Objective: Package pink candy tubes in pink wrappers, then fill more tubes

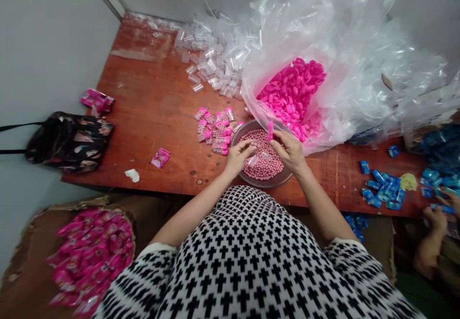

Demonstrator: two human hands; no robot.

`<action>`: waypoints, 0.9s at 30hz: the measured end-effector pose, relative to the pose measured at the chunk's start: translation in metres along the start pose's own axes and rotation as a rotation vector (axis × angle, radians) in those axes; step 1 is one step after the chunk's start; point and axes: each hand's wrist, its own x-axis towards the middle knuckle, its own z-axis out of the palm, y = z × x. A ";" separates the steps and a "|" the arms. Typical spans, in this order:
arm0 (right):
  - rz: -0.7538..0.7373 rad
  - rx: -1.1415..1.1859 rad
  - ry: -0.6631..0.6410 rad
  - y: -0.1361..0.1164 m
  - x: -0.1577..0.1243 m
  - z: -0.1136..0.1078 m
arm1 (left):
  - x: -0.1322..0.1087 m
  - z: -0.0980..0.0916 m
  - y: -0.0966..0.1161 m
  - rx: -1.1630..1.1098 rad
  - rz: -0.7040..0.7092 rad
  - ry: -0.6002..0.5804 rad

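Observation:
Over a grey bowl (264,183) of small pink balls (266,165), my left hand (239,156) pinches a small clear plastic tube (256,144). My right hand (289,151), at the bowl's right side, is closed on a pink plastic cap (270,130) held upright. More clear tubes lie on the balls. Left of the bowl sits a cluster of filled tubes with pink caps (217,130). Behind the bowl, a clear plastic bag (251,82) lies open with many loose pink caps (293,94) inside.
Empty clear tubes (212,60) are heaped at the back of the wooden table (151,98). Pink packets fill a carton (93,252) at lower left; a dark floral bag (77,142) is at the table's left edge. Blue packets (384,187) and another person's hands (436,218) are at right.

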 end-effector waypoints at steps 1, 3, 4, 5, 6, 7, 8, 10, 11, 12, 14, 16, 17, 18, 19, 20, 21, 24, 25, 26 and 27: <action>-0.059 -0.018 -0.051 -0.003 0.003 -0.001 | 0.000 -0.002 -0.002 0.040 0.010 -0.011; -0.141 -0.085 -0.143 -0.008 0.006 0.000 | 0.001 -0.004 -0.006 0.104 0.039 -0.031; -0.157 -0.124 -0.177 -0.010 0.007 0.002 | 0.000 -0.005 -0.007 0.134 0.059 -0.037; -0.162 -0.163 -0.200 -0.011 0.006 0.004 | 0.000 -0.006 -0.009 0.165 0.080 -0.039; -0.161 -0.199 -0.215 -0.012 0.006 0.006 | -0.001 -0.006 -0.011 0.197 0.102 -0.036; -0.158 -0.233 -0.221 -0.012 0.005 0.007 | -0.002 -0.007 -0.012 0.230 0.124 -0.032; -0.159 -0.262 -0.224 -0.012 0.003 0.008 | -0.003 -0.008 -0.012 0.266 0.147 -0.027; -0.164 -0.308 -0.227 -0.013 0.000 0.009 | -0.004 -0.010 -0.011 0.342 0.197 -0.018; -0.168 -0.321 -0.233 -0.013 -0.001 0.008 | -0.005 -0.010 -0.009 0.383 0.226 -0.024; -0.171 -0.326 -0.244 -0.014 -0.003 0.008 | -0.006 -0.011 -0.007 0.422 0.257 -0.036; -0.175 -0.321 -0.269 -0.017 -0.007 0.007 | -0.008 -0.012 -0.001 0.491 0.319 -0.078; -0.179 -0.318 -0.285 -0.019 -0.011 0.007 | -0.010 -0.012 0.005 0.550 0.367 -0.124; -0.180 -0.320 -0.287 -0.019 -0.013 0.007 | -0.011 -0.011 0.008 0.581 0.388 -0.138; -0.181 -0.323 -0.283 -0.019 -0.015 0.008 | -0.012 -0.011 0.010 0.617 0.409 -0.148; -0.181 -0.323 -0.270 -0.017 -0.017 0.010 | -0.013 -0.010 0.012 0.658 0.433 -0.153; -0.179 -0.315 -0.251 -0.015 -0.019 0.011 | -0.013 -0.009 0.013 0.700 0.462 -0.154; -0.177 -0.297 -0.228 -0.013 -0.020 0.013 | -0.013 -0.008 0.014 0.741 0.491 -0.157; -0.181 -0.210 -0.174 -0.003 -0.021 0.018 | -0.009 -0.009 0.017 0.828 0.524 -0.202; -0.186 -0.184 -0.164 0.000 -0.021 0.019 | -0.007 -0.010 0.018 0.836 0.502 -0.225; -0.194 -0.164 -0.158 0.002 -0.020 0.020 | -0.005 -0.011 0.019 0.832 0.466 -0.249; -0.207 -0.146 -0.155 0.004 -0.019 0.020 | -0.002 -0.013 0.020 0.814 0.424 -0.272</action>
